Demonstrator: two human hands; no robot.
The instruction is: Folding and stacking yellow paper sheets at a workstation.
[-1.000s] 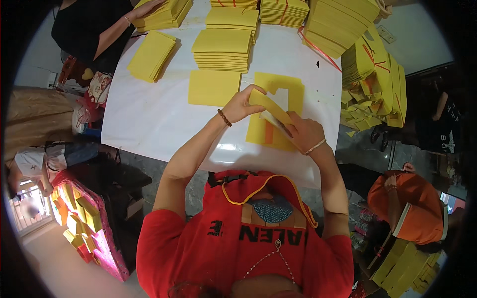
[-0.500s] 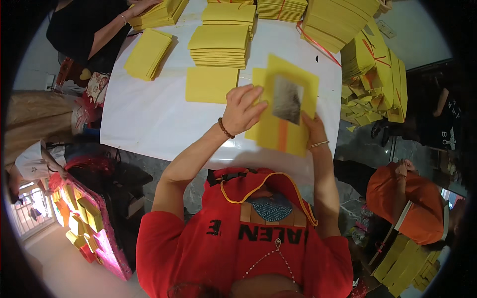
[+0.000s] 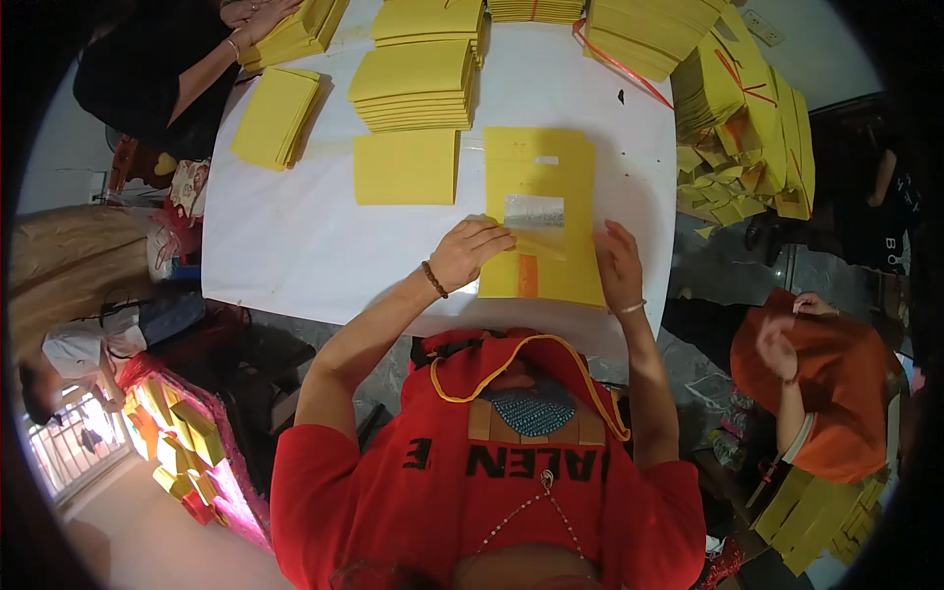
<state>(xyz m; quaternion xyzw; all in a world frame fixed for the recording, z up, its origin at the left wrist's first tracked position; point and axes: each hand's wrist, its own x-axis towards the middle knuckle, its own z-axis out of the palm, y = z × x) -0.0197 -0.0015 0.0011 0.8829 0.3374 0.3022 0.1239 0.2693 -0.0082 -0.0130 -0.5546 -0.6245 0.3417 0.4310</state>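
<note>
In front of me on the white-covered table lies a flat yellow paper sheet, with a silvery rectangular patch and an orange strip near its middle. My left hand has its fingers pressed together over the sheet's left edge. At the right edge, my right hand is open, slightly blurred, with its fingers stretched along the paper. A plain folded yellow sheet lies to the left of the sheet. Behind that sits a stack of folded yellow sheets.
Farther left is a smaller yellow pile. A person in black has hands on another stack at the far left. Tied yellow bundles stand to the right, with a red ribbon by the table's far right. Someone in orange sits at right.
The patterned yellow sheet, raised and tilted in my hands before, now lies flat on the table. My right hand has loosened at its edge; my left hand has moved lower.
</note>
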